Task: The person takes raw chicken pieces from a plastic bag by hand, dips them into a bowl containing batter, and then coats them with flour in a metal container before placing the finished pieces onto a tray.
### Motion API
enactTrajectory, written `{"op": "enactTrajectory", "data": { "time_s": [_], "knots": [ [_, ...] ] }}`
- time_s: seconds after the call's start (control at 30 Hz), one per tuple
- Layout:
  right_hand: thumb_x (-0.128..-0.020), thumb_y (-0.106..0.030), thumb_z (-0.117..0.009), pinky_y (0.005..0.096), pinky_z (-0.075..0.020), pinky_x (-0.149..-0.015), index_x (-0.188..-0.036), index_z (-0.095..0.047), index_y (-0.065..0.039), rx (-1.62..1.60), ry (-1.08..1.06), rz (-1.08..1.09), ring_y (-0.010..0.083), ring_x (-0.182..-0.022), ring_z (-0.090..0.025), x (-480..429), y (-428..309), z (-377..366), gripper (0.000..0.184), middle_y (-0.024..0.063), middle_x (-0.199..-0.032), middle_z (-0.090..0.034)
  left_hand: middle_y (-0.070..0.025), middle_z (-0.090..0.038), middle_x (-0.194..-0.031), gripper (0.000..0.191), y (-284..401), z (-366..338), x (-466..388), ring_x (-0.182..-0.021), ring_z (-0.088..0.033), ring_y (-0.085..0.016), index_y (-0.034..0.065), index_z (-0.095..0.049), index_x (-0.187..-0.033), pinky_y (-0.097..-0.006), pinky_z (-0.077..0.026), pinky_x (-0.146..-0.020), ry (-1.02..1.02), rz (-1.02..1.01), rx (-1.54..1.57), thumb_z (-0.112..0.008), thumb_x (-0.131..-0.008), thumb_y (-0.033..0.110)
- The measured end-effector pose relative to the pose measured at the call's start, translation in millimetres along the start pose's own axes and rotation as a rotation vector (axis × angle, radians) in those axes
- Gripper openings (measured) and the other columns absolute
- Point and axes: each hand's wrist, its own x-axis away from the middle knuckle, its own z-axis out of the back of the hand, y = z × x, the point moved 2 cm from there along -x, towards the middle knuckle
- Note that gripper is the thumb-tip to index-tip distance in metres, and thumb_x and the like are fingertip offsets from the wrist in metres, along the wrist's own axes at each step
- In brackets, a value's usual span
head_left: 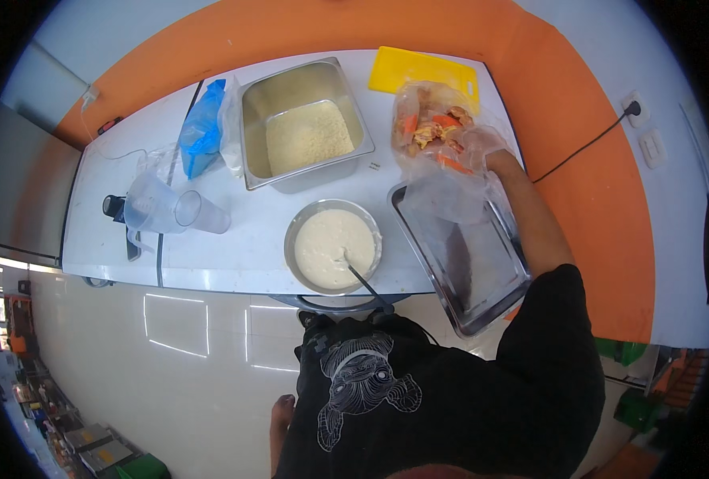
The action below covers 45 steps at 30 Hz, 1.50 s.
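My right hand (499,160) reaches into a clear plastic bag (414,111) of marinated meat pieces (429,133), some with orange parts; the plastic veils its fingers. The bag's loose end lies over a rectangular metal tray (414,248), which juts past the table's front edge. My left hand (283,410) hangs low beside my body, away from the table, its fingers too small to read. A round metal bowl (290,245) of pale batter (324,239) sits near the front edge, a dark-handled utensil (366,281) leaning in it.
Behind the bowl stands a deep steel pan (258,129) of pale flour or crumbs (309,135). A yellow cutting board (411,66) lies behind the bag. Further left are a blue bag (203,129), a plastic jug (151,203) and a clear cup (208,212). An orange wall borders the table.
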Motion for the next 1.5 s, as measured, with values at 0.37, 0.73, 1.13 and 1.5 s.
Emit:
{"op": "enactTrajectory", "data": {
  "time_s": [0.37,0.73,1.13,1.5],
  "knots": [
    [-0.081,-0.010,-0.068,0.0374,-0.0500,-0.090,-0.132,-0.049,-0.015,-0.856,0.054,-0.582,0.0279,-0.107,-0.060,-40.0,-9.0,-17.7,0.055,0.0103,-0.123,-0.060,-0.0178,-0.069,-0.091,0.039,57.2,20.2,0.6,-0.075,-0.068,-0.023,-0.0004,-0.063,-0.111,-0.0360,-0.053,-0.070,-0.018,0.214,0.279,-0.055,-0.094,0.034],
    [-0.076,-0.002,-0.062,0.0336,-0.0507,-0.065,-0.087,-0.062,-0.004,-1.348,0.050,-0.636,0.0197,-0.087,-0.062,-22.9,-61.5,57.8,0.012,0.0129,-0.087,-0.065,-0.0155,-0.070,-0.089,0.038,72.9,26.0,15.7,-0.075,-0.068,-0.023,0.0005,-0.064,-0.109,-0.0368,-0.053,-0.070,-0.084,0.237,0.096,-0.055,-0.093,0.033],
    [-0.086,-0.016,-0.054,0.0374,-0.0529,-0.080,-0.108,-0.057,0.000,-1.856,0.119,-0.303,0.0214,-0.086,-0.063,-36.3,3.2,12.8,0.028,0.0131,-0.093,-0.064,-0.0206,-0.069,-0.094,0.039,74.0,40.8,8.1,-0.077,-0.068,-0.028,0.0001,-0.064,-0.109,-0.0387,-0.053,-0.074,-0.038,0.205,0.209,-0.054,-0.092,0.034],
    [-0.092,-0.066,-0.041,0.0366,-0.0528,-0.081,-0.130,-0.052,-0.004,-1.518,0.492,-0.846,0.0234,-0.098,-0.062,-47.0,9.3,-0.4,0.074,0.0122,-0.118,-0.061,-0.0201,-0.069,-0.096,0.041,87.5,44.8,-10.3,-0.084,-0.068,-0.029,-0.0004,-0.064,-0.111,-0.0388,-0.052,-0.078,-0.021,0.159,0.172,-0.054,-0.091,0.034]
  ]
}}
